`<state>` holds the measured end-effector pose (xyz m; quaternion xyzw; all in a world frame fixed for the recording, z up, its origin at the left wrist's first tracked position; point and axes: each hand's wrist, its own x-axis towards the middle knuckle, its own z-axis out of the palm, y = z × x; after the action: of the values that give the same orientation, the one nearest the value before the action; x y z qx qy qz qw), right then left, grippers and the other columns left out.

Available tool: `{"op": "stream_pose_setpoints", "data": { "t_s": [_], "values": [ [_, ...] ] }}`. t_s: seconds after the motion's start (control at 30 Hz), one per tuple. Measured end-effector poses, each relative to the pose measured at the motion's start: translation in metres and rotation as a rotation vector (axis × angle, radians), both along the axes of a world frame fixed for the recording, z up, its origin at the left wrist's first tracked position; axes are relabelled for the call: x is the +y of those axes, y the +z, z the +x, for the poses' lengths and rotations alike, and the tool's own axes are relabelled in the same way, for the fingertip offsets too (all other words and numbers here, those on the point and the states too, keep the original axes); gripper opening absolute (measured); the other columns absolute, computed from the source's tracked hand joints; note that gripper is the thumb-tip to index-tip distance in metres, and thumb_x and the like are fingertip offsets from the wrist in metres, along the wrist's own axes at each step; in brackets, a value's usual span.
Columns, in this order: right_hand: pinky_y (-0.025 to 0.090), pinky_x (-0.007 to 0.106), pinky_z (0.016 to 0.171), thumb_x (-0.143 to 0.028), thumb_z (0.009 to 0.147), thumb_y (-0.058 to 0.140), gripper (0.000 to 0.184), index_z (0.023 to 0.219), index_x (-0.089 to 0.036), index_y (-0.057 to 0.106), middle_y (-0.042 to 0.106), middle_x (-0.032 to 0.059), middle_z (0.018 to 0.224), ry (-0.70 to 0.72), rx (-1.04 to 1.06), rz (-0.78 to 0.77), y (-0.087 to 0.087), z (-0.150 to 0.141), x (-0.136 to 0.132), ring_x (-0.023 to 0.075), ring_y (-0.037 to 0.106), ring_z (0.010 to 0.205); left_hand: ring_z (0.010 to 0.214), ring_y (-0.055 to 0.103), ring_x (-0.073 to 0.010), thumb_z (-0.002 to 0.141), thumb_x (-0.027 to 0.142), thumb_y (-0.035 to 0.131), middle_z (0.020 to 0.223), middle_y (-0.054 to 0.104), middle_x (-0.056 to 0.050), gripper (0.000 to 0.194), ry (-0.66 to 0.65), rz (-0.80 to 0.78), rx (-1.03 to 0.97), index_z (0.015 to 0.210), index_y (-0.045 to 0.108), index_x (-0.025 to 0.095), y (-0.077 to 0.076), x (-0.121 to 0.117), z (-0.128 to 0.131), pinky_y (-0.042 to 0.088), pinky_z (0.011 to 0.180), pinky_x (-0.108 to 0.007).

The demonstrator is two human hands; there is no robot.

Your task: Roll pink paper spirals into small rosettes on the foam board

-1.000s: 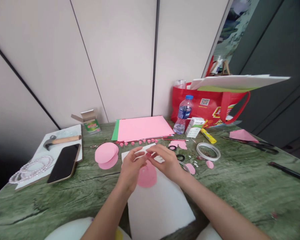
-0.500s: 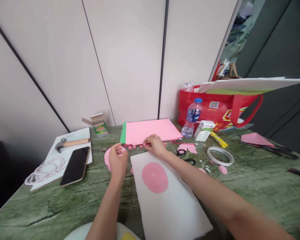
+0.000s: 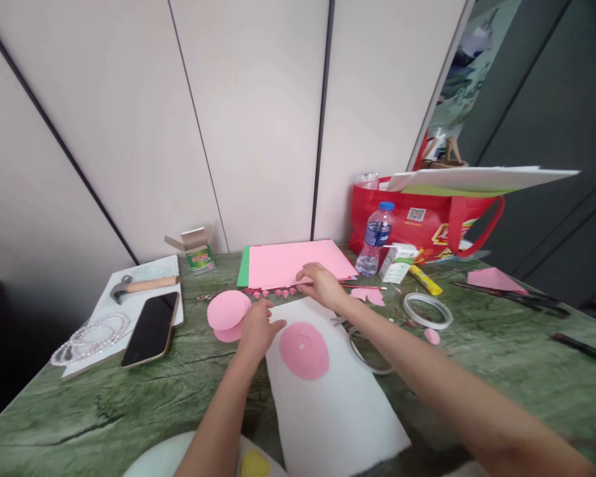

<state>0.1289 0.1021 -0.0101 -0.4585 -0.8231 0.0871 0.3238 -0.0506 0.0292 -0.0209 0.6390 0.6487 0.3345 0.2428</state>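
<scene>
My left hand (image 3: pixel 259 326) is open, its fingers apart, over the left edge of a white sheet (image 3: pixel 345 404) bearing a pink paper disc (image 3: pixel 304 351). Just left of it, two pink paper circles (image 3: pixel 228 310) overlap on the table. My right hand (image 3: pixel 322 286) reaches past the sheet's top edge to the front of the pink paper stack (image 3: pixel 298 260). Its fingers are bent and look apart, with nothing visible between them. Beside its fingertips is a row of small pink balls (image 3: pixel 279 293). A thin red pencil (image 3: pixel 367 287) lies by this hand.
Left lie a phone (image 3: pixel 150 328), a hammer (image 3: pixel 144 285) and beads (image 3: pixel 92 338). A small box (image 3: pixel 198 257) stands behind. To the right are a bottle (image 3: pixel 375 238), white carton (image 3: pixel 398 263), glue stick (image 3: pixel 426 279), tape roll (image 3: pixel 427 311), dark scissors (image 3: pixel 521 299) and red bag (image 3: pixel 412 228).
My left hand has moved right, off the pink circles and toward the white sheet. My right hand has shifted slightly right, away from the row of balls. The view has turned a little.
</scene>
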Motion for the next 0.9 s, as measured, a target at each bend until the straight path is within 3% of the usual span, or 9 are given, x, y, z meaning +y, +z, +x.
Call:
{"op": "stream_pose_setpoints", "data": {
  "t_s": [0.1, 0.2, 0.3, 0.37, 0.47, 0.63, 0.73, 0.9],
  "values": [
    [0.042, 0.036, 0.079, -0.018, 0.073, 0.059, 0.011, 0.084, -0.019, 0.062, 0.065, 0.0055, 0.089, -0.015, 0.053, 0.124, 0.046, 0.026, -0.033, 0.0213, 0.057, 0.090, 0.082, 0.053, -0.0242, 0.048, 0.030, 0.073, 0.080, 0.054, -0.005, 0.044, -0.115, -0.081, 0.037, 0.087, 0.056, 0.016, 0.001, -0.007, 0.006, 0.039, 0.067, -0.031],
    [0.046, 0.034, 0.070, -0.020, 0.074, 0.060, 0.009, 0.082, -0.022, 0.063, 0.067, 0.0023, 0.085, -0.060, 0.138, 0.181, 0.087, 0.048, -0.085, 0.0200, 0.062, 0.077, 0.094, 0.048, -0.0294, 0.043, 0.035, 0.075, 0.091, 0.054, -0.010, 0.055, -0.200, -0.122, 0.190, 0.091, 0.056, 0.016, 0.002, -0.015, 0.014, 0.038, 0.073, -0.032],
    [0.047, 0.028, 0.062, -0.022, 0.074, 0.060, 0.006, 0.080, -0.021, 0.062, 0.068, 0.0008, 0.078, -0.051, 0.259, 0.142, 0.099, 0.056, -0.125, 0.0171, 0.063, 0.070, 0.099, 0.044, -0.0310, 0.042, 0.033, 0.075, 0.098, 0.053, -0.012, 0.056, -0.221, -0.126, 0.384, 0.091, 0.055, 0.015, 0.002, -0.021, 0.021, 0.036, 0.076, -0.032],
    [0.049, 0.026, 0.059, -0.021, 0.075, 0.058, 0.006, 0.079, -0.020, 0.062, 0.068, 0.0011, 0.074, -0.008, 0.358, 0.082, 0.086, 0.052, -0.132, 0.0157, 0.063, 0.068, 0.099, 0.044, -0.0307, 0.043, 0.031, 0.075, 0.098, 0.053, -0.012, 0.053, -0.217, -0.124, 0.426, 0.089, 0.055, 0.015, 0.001, -0.021, 0.024, 0.035, 0.075, -0.031],
    [0.048, 0.024, 0.056, -0.014, 0.074, 0.056, 0.008, 0.078, -0.019, 0.061, 0.067, 0.0009, 0.071, 0.047, 0.369, -0.047, 0.047, 0.038, -0.115, 0.0145, 0.063, 0.064, 0.093, 0.046, -0.0297, 0.044, 0.028, 0.074, 0.091, 0.054, -0.011, 0.045, -0.211, -0.128, 0.425, 0.083, 0.056, 0.016, 0.001, -0.020, 0.024, 0.035, 0.073, -0.031],
    [0.048, 0.030, 0.065, -0.004, 0.066, 0.057, 0.022, 0.083, -0.017, 0.062, 0.065, 0.0057, 0.079, -0.008, 0.100, -0.192, -0.016, 0.021, -0.082, 0.0168, 0.061, 0.068, 0.085, 0.050, -0.0268, 0.047, 0.023, 0.071, 0.079, 0.055, -0.005, 0.040, -0.221, -0.140, 0.397, 0.082, 0.055, 0.018, 0.000, -0.018, 0.019, 0.035, 0.066, -0.029],
    [0.049, 0.031, 0.065, -0.007, 0.070, 0.053, 0.028, 0.097, -0.016, 0.058, 0.062, 0.0086, 0.086, -0.029, 0.128, -0.267, -0.034, 0.020, -0.079, 0.0169, 0.061, 0.071, 0.088, 0.050, -0.0272, 0.046, 0.023, 0.072, 0.082, 0.055, -0.004, 0.048, -0.209, -0.163, 0.339, 0.090, 0.053, 0.019, 0.000, -0.018, 0.019, 0.035, 0.066, -0.029],
    [0.050, 0.027, 0.063, -0.007, 0.064, 0.058, 0.038, 0.100, -0.017, 0.055, 0.057, 0.0090, 0.097, -0.076, 0.300, -0.437, -0.041, 0.018, -0.078, 0.0158, 0.059, 0.077, 0.097, 0.049, -0.0275, 0.048, 0.027, 0.071, 0.095, 0.052, -0.007, 0.057, -0.217, -0.211, 0.395, 0.100, 0.050, 0.017, 0.001, -0.019, 0.021, 0.038, 0.072, -0.030]
  ]
}}
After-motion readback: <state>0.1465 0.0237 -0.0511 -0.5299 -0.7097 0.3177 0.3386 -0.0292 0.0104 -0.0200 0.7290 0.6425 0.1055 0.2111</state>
